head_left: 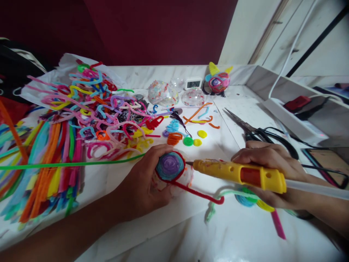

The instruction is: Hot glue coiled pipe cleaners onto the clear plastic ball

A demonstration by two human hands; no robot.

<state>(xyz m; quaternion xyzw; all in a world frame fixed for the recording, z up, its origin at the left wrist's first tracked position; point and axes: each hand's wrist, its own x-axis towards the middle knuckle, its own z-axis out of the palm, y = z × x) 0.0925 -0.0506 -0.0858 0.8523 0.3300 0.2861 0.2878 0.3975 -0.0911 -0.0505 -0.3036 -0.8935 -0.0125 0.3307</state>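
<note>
My left hand point(147, 182) is closed round a clear plastic ball point(184, 178). On the ball's near face sits a coiled pipe-cleaner disc point(170, 166), purple in the middle, then blue, with a red outer ring. The loose end of the red pipe cleaner point(200, 194) sticks out to the right and hooks at its tip. In my right hand point(275, 163) is a yellow hot glue gun point(240, 174) with a clear glue stick in its back end. Its nozzle points left, at the right edge of the red ring; whether it touches cannot be made out.
Loose pipe cleaners point(89, 105) heap up at the left, beside straight bundles point(51, 160). Black scissors point(251, 131) lie behind my right hand. Small coils point(188, 141), clear domes point(163, 94), a digital clock point(193, 83) and a horned figure point(218, 80) stand farther back. A phone point(325, 163) lies right.
</note>
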